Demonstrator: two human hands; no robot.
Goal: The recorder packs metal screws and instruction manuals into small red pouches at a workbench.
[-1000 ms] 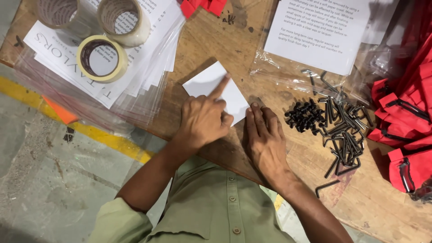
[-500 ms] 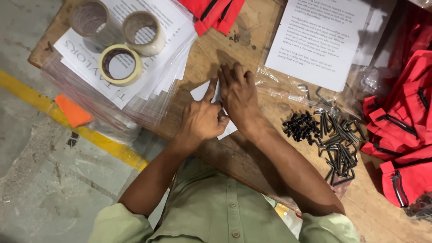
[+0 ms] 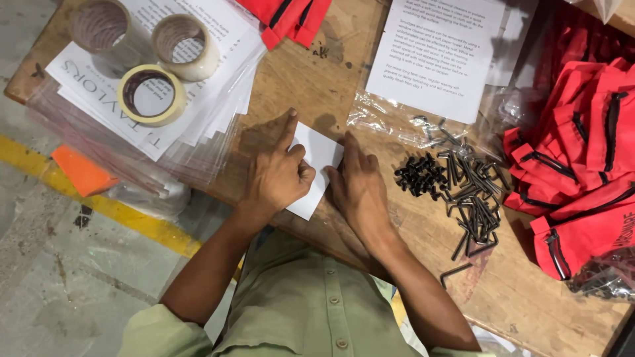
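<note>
Nearest to me, my green shirt front [image 3: 311, 311] fills the lower frame, and both forearms reach up from it onto the wooden tabletop [image 3: 331, 86].

My left hand [image 3: 278, 175] lies on a small white card [image 3: 316, 168], index finger stretched out and pressing at its upper left corner, the other fingers curled loosely; it grasps nothing. My right hand [image 3: 360, 188] lies flat beside it, palm down and fingers together, with the fingertips over the card's right edge, likewise pinning and not gripping. The card sits flat on the tabletop between and partly under both hands.

Judgement: the step in hand appears to be folding or creasing the card. The next move would call for steady pressure along one line while the other hand keeps the card from sliding on the wood.

Just to the right lies a heap of black screws [image 3: 420, 175] and, touching it, a scatter of dark hex keys [image 3: 473, 205]. Beyond these lie clear plastic bags [image 3: 390, 122] under a printed sheet [image 3: 440, 53]. Red zipped pouches [image 3: 582, 172] are stacked at the far right. At far left, three tape rolls [image 3: 152, 92] rest on a stack of bagged leaflets [image 3: 198, 125].
</note>
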